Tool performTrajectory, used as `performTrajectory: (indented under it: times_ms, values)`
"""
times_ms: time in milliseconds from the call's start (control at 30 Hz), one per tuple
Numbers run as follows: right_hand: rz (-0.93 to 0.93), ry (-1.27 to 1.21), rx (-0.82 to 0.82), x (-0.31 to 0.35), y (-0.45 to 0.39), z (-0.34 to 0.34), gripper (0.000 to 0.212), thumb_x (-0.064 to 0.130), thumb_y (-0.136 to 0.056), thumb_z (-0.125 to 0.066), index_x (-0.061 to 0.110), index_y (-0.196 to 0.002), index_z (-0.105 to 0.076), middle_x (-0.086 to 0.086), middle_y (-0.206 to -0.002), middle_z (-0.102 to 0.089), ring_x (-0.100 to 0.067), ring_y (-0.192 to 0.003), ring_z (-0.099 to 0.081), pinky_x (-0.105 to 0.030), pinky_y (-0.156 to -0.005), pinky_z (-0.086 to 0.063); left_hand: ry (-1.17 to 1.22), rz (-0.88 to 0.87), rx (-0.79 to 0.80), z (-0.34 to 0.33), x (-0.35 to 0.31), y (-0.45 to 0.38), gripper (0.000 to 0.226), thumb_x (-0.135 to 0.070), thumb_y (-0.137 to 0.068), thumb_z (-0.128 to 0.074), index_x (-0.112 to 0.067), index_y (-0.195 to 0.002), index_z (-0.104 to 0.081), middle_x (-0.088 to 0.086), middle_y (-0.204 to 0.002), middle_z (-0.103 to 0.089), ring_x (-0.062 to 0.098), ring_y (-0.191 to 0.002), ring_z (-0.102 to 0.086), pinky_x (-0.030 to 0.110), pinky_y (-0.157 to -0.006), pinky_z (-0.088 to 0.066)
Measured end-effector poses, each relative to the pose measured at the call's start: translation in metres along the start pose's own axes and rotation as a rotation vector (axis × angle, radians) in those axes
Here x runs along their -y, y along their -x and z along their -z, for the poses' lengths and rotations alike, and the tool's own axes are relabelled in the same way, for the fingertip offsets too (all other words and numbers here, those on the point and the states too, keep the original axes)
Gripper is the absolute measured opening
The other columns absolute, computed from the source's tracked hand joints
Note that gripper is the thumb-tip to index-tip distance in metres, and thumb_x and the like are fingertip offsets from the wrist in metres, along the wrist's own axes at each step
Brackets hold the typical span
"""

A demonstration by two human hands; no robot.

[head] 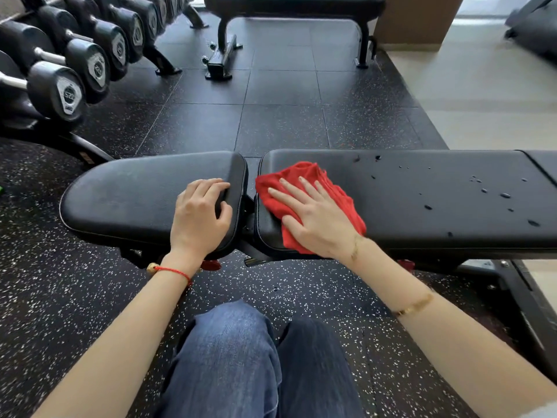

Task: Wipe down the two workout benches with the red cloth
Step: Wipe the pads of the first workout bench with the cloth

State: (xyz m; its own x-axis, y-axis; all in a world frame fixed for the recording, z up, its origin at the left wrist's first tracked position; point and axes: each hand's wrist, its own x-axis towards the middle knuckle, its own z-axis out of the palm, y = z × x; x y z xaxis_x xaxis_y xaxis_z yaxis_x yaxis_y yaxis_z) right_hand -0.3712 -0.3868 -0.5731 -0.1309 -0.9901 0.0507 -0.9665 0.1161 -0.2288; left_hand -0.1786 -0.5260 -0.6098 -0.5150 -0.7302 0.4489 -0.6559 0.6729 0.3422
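Observation:
A black padded workout bench lies across the view, with a short seat pad point(126, 194) on the left and a long back pad point(422, 188) on the right. My right hand point(316, 215) presses flat on the crumpled red cloth point(301, 176) at the left end of the long pad. Dark droplets point(482, 191) dot that pad further right. My left hand point(202, 215) rests on the right end of the seat pad, fingers curled over its edge. A second black bench point(295, 4) stands at the far top of the view.
A rack of black dumbbells point(69, 70) runs along the upper left. Speckled rubber floor point(271, 116) separates the two benches. My knees in blue jeans point(241, 357) are in front of the near bench. A light tiled floor point(482, 101) lies to the right.

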Motion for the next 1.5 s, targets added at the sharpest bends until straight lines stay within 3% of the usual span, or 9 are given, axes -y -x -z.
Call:
performTrajectory:
  times_ms: [167,367,533,700,833,1000,1133,1300,1500]
  values:
    - [-0.169,0.009,-0.058,-0.051,0.03,0.008,0.056,0.039,-0.095,-0.037,0.04,-0.15,-0.026,0.01,-0.161,-0.018,-0.023,-0.15,-0.011,-0.042,-0.122,-0.001,-0.011,-0.009,0.008,-0.001,0.002,0.0,0.033,-0.015,-0.089,-0.059,-0.015,-0.121,-0.066,0.0,-0.128,-0.064,0.023,-0.124,-0.052,0.042,-0.106,-0.04]
    - [-0.479,0.029,-0.045,-0.097,-0.037,0.019,0.054,0.038,-0.099,-0.032,0.037,-0.152,-0.022,0.003,-0.163,-0.012,-0.032,-0.149,-0.009,-0.045,-0.122,0.001,-0.038,-0.004,0.004,-0.002,-0.001,0.0,0.033,-0.015,-0.087,-0.059,-0.015,-0.12,-0.066,0.0,-0.127,-0.064,0.023,-0.123,-0.052,0.042,-0.105,-0.04]
    - [-0.249,0.005,-0.009,-0.035,-0.068,0.006,0.054,0.037,-0.099,-0.033,0.037,-0.152,-0.022,0.004,-0.163,-0.013,-0.03,-0.15,-0.008,-0.044,-0.122,0.002,-0.027,0.003,-0.003,-0.001,0.0,-0.001,0.033,-0.017,-0.087,-0.059,-0.017,-0.119,-0.066,-0.001,-0.126,-0.065,0.021,-0.122,-0.052,0.041,-0.104,-0.04]
    - [0.004,-0.034,-0.016,-0.014,-0.012,0.0,0.056,0.036,-0.096,-0.037,0.041,-0.15,-0.025,0.01,-0.161,-0.018,-0.022,-0.151,-0.008,-0.039,-0.123,0.001,-0.011,-0.004,-0.013,0.001,0.0,-0.001,0.034,-0.022,-0.085,-0.054,-0.018,-0.117,-0.067,-0.002,-0.125,-0.066,0.021,-0.121,-0.054,0.041,-0.101,-0.041]
    - [-0.112,-0.019,-0.04,-0.061,0.007,0.008,0.055,0.035,-0.096,-0.038,0.039,-0.15,-0.028,0.008,-0.161,-0.02,-0.023,-0.15,-0.012,-0.041,-0.123,-0.002,-0.034,-0.013,-0.013,-0.001,0.0,-0.001,0.037,-0.024,-0.086,-0.05,-0.017,-0.118,-0.066,-0.001,-0.125,-0.065,0.021,-0.122,-0.053,0.04,-0.102,-0.041]
    - [-0.4,0.011,-0.035,-0.084,-0.063,0.017,0.053,0.038,-0.099,-0.032,0.038,-0.152,-0.024,0.002,-0.163,-0.013,-0.029,-0.15,-0.009,-0.044,-0.122,0.001,-0.069,-0.004,-0.008,-0.002,-0.003,-0.001,0.037,-0.022,-0.085,-0.051,-0.016,-0.118,-0.066,0.0,-0.124,-0.065,0.022,-0.12,-0.055,0.041,-0.102,-0.042]
    - [-0.247,0.019,-0.013,-0.031,-0.091,0.005,0.053,0.037,-0.099,-0.032,0.038,-0.151,-0.025,0.003,-0.163,-0.015,-0.029,-0.149,-0.011,-0.045,-0.122,-0.001,-0.06,0.007,-0.013,-0.002,0.0,-0.001,0.035,-0.021,-0.085,-0.054,-0.018,-0.117,-0.067,-0.001,-0.123,-0.066,0.021,-0.12,-0.055,0.04,-0.102,-0.042]
    - [0.063,-0.006,-0.009,0.01,-0.038,-0.009,0.053,0.041,-0.094,-0.032,0.04,-0.147,-0.034,0.009,-0.161,-0.022,-0.022,-0.15,-0.01,-0.041,-0.123,-0.001,-0.045,-0.006,-0.011,0.0,-0.001,0.0,0.037,-0.021,-0.085,-0.05,-0.017,-0.118,-0.068,-0.002,-0.125,-0.066,0.021,-0.121,-0.055,0.039,-0.103,-0.042]
    - [-0.094,-0.013,-0.047,-0.042,-0.04,0.002,0.054,0.036,-0.096,-0.035,0.038,-0.149,-0.03,0.007,-0.161,-0.021,-0.023,-0.15,-0.014,-0.042,-0.122,-0.003,-0.043,-0.005,-0.001,-0.001,0.0,0.0,0.037,-0.019,-0.087,-0.051,-0.016,-0.12,-0.067,-0.002,-0.127,-0.065,0.021,-0.123,-0.054,0.039,-0.106,-0.041]
